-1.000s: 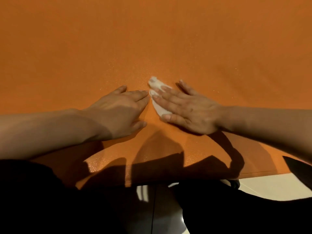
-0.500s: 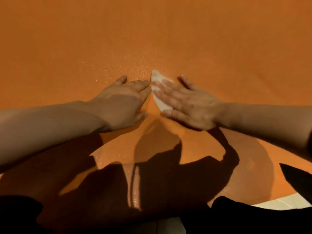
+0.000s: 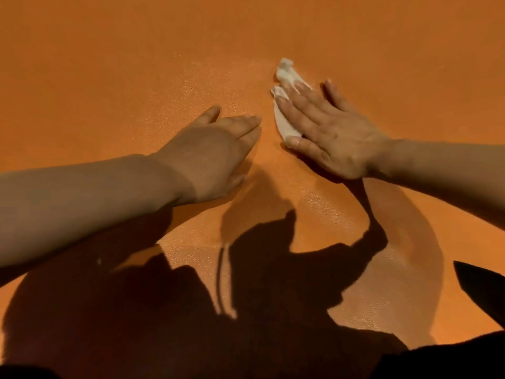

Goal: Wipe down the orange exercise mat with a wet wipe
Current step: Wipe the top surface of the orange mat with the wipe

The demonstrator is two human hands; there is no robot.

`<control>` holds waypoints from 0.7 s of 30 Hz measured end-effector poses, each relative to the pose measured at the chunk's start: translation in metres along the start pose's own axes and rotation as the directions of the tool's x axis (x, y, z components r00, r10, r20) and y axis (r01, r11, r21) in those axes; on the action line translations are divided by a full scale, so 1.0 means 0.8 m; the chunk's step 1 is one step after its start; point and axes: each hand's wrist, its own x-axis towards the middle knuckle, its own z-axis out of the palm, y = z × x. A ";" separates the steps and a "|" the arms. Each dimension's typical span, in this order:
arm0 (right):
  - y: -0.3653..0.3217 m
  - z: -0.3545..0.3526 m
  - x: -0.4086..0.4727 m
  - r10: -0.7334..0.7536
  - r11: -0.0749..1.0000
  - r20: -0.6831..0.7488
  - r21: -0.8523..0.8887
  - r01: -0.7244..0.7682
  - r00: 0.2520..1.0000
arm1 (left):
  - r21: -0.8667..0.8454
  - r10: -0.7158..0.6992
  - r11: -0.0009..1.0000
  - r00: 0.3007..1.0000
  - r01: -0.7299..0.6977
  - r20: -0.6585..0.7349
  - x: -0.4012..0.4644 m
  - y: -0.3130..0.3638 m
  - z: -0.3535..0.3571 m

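The orange exercise mat fills nearly the whole head view. A crumpled white wet wipe lies on it right of centre. My right hand presses flat on the wipe with straight, spread fingers, so only the wipe's left edge and far tip show. My left hand rests flat on the bare mat just left of the wipe, fingers straight and together, a small gap away from it.
Dark shadows of my arms and body cover the near part of the mat. A dark sleeve or piece of clothing juts in at the lower right, and more dark clothing runs along the bottom edge.
My right hand has slid the wipe farther away and to the right across the mat. The view has moved forward, and the mat's near edge and the floor have dropped out of sight.
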 end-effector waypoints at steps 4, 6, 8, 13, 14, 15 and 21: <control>-0.008 0.004 -0.017 -0.015 0.999 -0.005 -0.044 0.015 1.000 | 0.000 -0.018 1.000 1.000 0.018 -0.014 0.010 -0.014 -0.008; -0.022 0.011 -0.026 -0.113 0.991 0.009 -0.071 0.113 0.994 | 0.003 -0.041 0.999 0.999 0.041 -0.012 0.015 -0.022 -0.014; -0.014 0.009 -0.018 -0.153 0.985 0.002 -0.077 0.152 0.988 | 0.011 -0.049 0.999 0.999 0.049 -0.011 0.021 -0.027 -0.018; 0.034 -0.014 0.027 -0.004 0.999 -0.068 -0.048 0.000 0.998 | 0.014 -0.044 0.999 0.999 0.044 -0.023 0.035 -0.030 -0.024; 0.033 -0.013 0.026 0.021 0.999 -0.076 -0.043 -0.025 0.997 | 0.018 -0.042 0.999 0.999 0.042 -0.026 0.037 -0.031 -0.025; 0.027 -0.011 0.022 0.025 0.999 -0.070 -0.033 -0.028 0.997 | 0.023 -0.039 0.999 0.999 0.040 -0.028 0.039 -0.034 -0.026; 0.021 -0.004 0.022 -0.111 0.994 -0.037 -0.028 0.110 0.993 | 0.109 0.011 0.994 1.000 -0.013 0.018 0.054 -0.041 -0.038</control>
